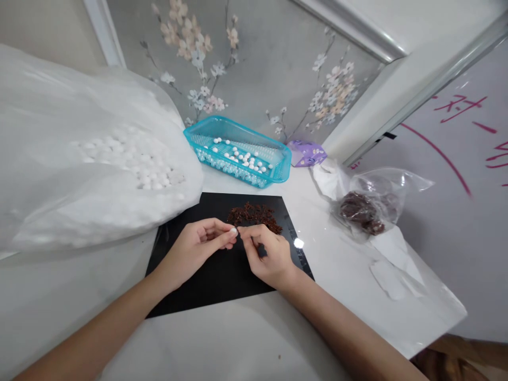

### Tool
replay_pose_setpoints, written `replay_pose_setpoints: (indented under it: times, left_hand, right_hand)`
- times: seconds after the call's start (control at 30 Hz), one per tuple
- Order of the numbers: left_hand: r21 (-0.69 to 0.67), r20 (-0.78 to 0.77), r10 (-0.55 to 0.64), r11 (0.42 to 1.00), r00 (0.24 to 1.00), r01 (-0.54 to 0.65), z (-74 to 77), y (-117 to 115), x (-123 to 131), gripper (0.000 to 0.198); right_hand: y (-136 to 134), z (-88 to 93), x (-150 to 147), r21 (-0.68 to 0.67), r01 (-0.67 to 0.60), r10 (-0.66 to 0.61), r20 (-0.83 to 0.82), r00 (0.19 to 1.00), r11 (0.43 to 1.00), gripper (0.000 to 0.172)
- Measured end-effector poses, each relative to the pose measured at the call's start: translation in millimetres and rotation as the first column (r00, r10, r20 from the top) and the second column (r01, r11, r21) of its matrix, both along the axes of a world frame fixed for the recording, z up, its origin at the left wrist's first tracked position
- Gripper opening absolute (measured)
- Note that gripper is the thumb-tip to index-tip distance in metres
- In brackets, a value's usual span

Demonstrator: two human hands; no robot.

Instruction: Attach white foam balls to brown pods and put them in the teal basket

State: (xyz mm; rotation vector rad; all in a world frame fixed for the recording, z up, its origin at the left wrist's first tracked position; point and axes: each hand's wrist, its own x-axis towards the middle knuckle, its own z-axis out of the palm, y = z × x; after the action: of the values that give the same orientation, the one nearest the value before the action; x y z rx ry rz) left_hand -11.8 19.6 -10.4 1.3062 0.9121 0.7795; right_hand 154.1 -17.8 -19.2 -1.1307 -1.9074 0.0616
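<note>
My left hand (202, 241) pinches a small white ball (234, 232) between thumb and forefinger, above a black mat (198, 291). Close against it, my right hand (272, 254) is closed in a pinch at the ball's right side. What its fingertips hold is too small to make out. Just beyond both hands, a loose pile of small dark brown pieces (254, 212) lies on the mat. Behind the mat stands a blue plastic basket (278, 174) with several white balls (246, 159) in it.
A large white plastic bag (99, 201) full of white balls bulges at the left. To the right lie a purple packet (307, 153), a clear bag (365, 209) of brown material and white paper (397, 275). A flowered panel (254, 69) and a whiteboard (448, 222) border the white table (222, 344).
</note>
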Motion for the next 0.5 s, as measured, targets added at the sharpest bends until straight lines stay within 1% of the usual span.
replay_pose_setpoints:
  times: [0.33,0.5]
  left_hand:
    - [0.014,0.003,-0.010,1.000,1.000,0.010,-0.7,0.1,0.0,0.016]
    - [-0.013,0.024,0.005,1.000,1.000,-0.005,1.0,-0.5,1.2,0.017]
  right_hand:
    - [-0.8,-2.5,-1.0,-0.031,-0.025,0.024,-0.047,0.999,0.999,0.017]
    - [-1.0,-3.5,-2.3,0.001,0.018,-0.018,-0.094,0.995,1.000,0.017]
